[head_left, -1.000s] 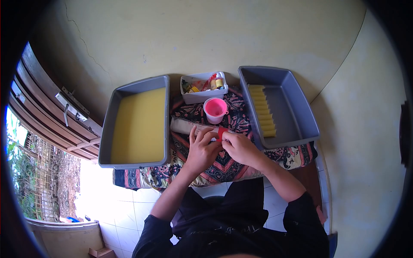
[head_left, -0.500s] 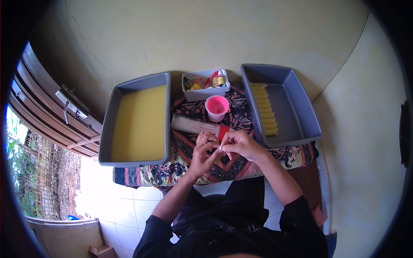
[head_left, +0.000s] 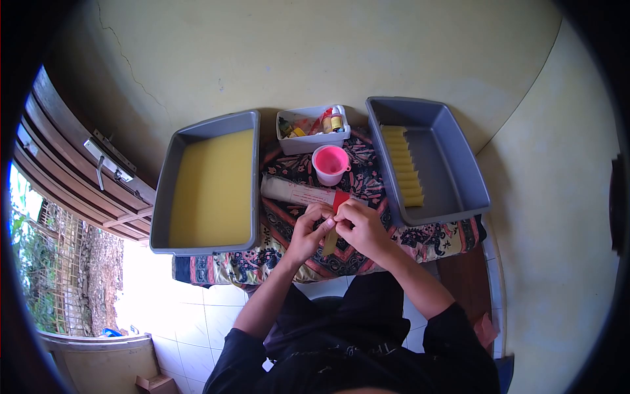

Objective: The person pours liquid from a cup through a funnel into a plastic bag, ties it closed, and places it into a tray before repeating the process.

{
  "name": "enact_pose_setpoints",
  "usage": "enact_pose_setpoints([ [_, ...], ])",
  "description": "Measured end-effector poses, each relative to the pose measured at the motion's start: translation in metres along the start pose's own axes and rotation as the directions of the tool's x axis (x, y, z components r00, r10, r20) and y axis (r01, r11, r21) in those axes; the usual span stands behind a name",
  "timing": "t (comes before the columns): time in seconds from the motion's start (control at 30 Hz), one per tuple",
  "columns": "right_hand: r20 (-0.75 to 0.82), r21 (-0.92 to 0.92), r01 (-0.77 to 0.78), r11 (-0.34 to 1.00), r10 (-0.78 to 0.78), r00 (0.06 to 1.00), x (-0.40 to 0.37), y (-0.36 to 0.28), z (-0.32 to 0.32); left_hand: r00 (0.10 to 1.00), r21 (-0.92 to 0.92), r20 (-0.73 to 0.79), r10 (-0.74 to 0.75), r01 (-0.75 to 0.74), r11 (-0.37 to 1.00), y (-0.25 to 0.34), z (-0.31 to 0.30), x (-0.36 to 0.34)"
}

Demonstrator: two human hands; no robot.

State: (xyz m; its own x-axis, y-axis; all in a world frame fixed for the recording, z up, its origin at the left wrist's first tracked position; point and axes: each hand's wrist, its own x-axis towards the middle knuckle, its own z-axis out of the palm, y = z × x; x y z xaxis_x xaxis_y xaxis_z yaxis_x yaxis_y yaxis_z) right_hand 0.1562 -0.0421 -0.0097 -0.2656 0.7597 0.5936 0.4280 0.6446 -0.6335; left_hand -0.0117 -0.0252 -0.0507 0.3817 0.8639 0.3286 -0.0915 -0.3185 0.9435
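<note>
My left hand [head_left: 311, 230] and my right hand [head_left: 362, 226] meet over the front of the cloth-covered table, fingers closed in a pinch. Between them is the top of a slim plastic bag [head_left: 330, 245] with yellow contents, which hangs below the fingertips. Its pinched end is mostly hidden by my fingers. Just beyond my hands lies a clear plastic packet [head_left: 294, 192] with red print and a red band. A pink funnel [head_left: 331, 159] sits in a white cup [head_left: 329, 178] behind the packet.
A grey tub [head_left: 161, 197] of yellow liquid stands at left. In the grey tub [head_left: 453, 177] at right, several yellow filled bags [head_left: 401, 167] lie in a row. A white box [head_left: 315, 142] with small bottles stands at the back. A patterned cloth [head_left: 367, 148] covers the table.
My right hand has turned over and its fingers have closed in against my left hand. The yellow bag hanging below shows more clearly now.
</note>
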Motion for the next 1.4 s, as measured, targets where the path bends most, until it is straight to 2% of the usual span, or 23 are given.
enact_pose_setpoints([
  [0.07, -0.036, -0.028, 0.013, 1.000, -0.014, 0.999, -0.002, 0.001, -0.001, 1.000, 0.025, -0.020, 0.003, -0.003, 1.000, 0.000, -0.001, 0.001],
  [0.13, 0.051, 0.075, -0.141, 0.987, 0.137, 0.989, -0.001, -0.002, -0.008, 1.000, 0.103, -0.006, 0.001, -0.001, 0.995, 0.005, -0.004, 0.001],
  [0.17, 0.051, 0.074, -0.139, 0.987, 0.136, 0.989, -0.001, -0.002, -0.009, 1.000, 0.102, -0.006, 0.003, -0.002, 0.995, 0.007, -0.003, 0.001],
  [0.23, 0.163, 0.276, -0.327, 0.904, 0.292, 0.943, -0.003, -0.001, -0.011, 0.997, 0.270, -0.029, 0.066, -0.056, 0.961, 0.015, -0.001, 0.001],
  [0.27, 0.163, 0.277, -0.329, 0.903, 0.293, 0.942, -0.003, -0.001, -0.012, 0.997, 0.269, -0.029, 0.065, -0.055, 0.961, 0.018, 0.000, 0.001],
  [0.33, 0.257, 0.467, -0.453, 0.760, 0.374, 0.891, -0.004, 0.000, -0.014, 0.993, 0.414, -0.037, 0.110, -0.085, 0.906, 0.022, 0.002, 0.000],
  [0.37, 0.257, 0.466, -0.453, 0.760, 0.374, 0.891, -0.004, -0.001, -0.014, 0.993, 0.414, -0.037, 0.110, -0.085, 0.906, 0.021, 0.003, 0.000],
  [0.43, 0.184, 0.318, -0.355, 0.879, 0.310, 0.933, -0.003, -0.003, -0.012, 0.962, 0.586, -0.075, 0.262, -0.170, 0.792, 0.017, 0.005, 0.000],
  [0.57, 0.104, 0.223, -0.315, 0.922, 0.299, 0.949, -0.007, -0.003, 0.000, 0.935, 0.581, -0.192, 0.298, -0.136, 0.802, 0.014, 0.017, 0.000],
  [0.63, 0.013, 0.276, -0.302, 0.912, 0.311, 0.950, -0.009, -0.004, 0.005, 0.929, 0.452, -0.308, 0.207, -0.048, 0.891, 0.014, 0.020, -0.001],
  [0.77, 0.007, 0.275, -0.289, 0.917, 0.299, 0.954, -0.013, -0.001, 0.003, 0.929, 0.449, -0.266, 0.258, -0.117, 0.886, 0.011, 0.014, 0.000],
  [0.83, 0.000, 0.276, -0.302, 0.912, 0.314, 0.949, -0.014, 0.000, 0.003, 0.945, 0.463, -0.194, 0.263, -0.148, 0.874, 0.014, 0.011, 0.000],
  [0.97, 0.007, 0.366, -0.334, 0.869, 0.356, 0.934, -0.013, -0.002, 0.005, 0.955, 0.452, -0.197, 0.220, -0.110, 0.885, 0.012, 0.010, 0.000],
  [1.03, -0.002, 0.509, -0.370, 0.777, 0.431, 0.902, -0.014, -0.004, 0.007, 0.944, 0.428, -0.268, 0.193, -0.063, 0.902, 0.010, 0.013, -0.002],
  [1.07, -0.003, 0.509, -0.370, 0.777, 0.431, 0.902, -0.011, -0.003, 0.005, 0.944, 0.428, -0.267, 0.193, -0.063, 0.902, 0.009, 0.013, -0.003],
  [1.13, 0.097, 0.425, -0.450, 0.785, 0.455, 0.885, -0.007, 0.000, 0.000, 0.937, 0.477, -0.263, 0.232, -0.083, 0.875, 0.010, 0.013, -0.006],
  [1.17, 0.097, 0.425, -0.451, 0.785, 0.455, 0.885, -0.007, 0.000, 0.000, 0.937, 0.478, -0.263, 0.232, -0.082, 0.875, 0.009, 0.013, -0.006],
  [1.23, 0.231, 0.456, -0.533, 0.713, 0.483, 0.845, -0.008, 0.000, 0.000, 0.929, 0.474, -0.239, 0.283, -0.143, 0.869, 0.007, 0.011, -0.006],
  [1.27, 0.231, 0.455, -0.532, 0.714, 0.482, 0.845, -0.008, 0.001, 0.000, 0.928, 0.474, -0.239, 0.284, -0.144, 0.869, 0.007, 0.010, -0.006],
  [1.33, 0.123, 0.292, -0.324, 0.900, 0.300, 0.946, -0.007, 0.003, 0.000, 0.936, 0.443, -0.219, 0.277, -0.158, 0.883, 0.010, 0.008, -0.007],
  [1.4, 0.099, 0.246, -0.264, 0.933, 0.247, 0.964, -0.005, 0.003, -0.001, 0.946, 0.405, -0.197, 0.257, -0.160, 0.900, 0.007, 0.004, -0.008],
])
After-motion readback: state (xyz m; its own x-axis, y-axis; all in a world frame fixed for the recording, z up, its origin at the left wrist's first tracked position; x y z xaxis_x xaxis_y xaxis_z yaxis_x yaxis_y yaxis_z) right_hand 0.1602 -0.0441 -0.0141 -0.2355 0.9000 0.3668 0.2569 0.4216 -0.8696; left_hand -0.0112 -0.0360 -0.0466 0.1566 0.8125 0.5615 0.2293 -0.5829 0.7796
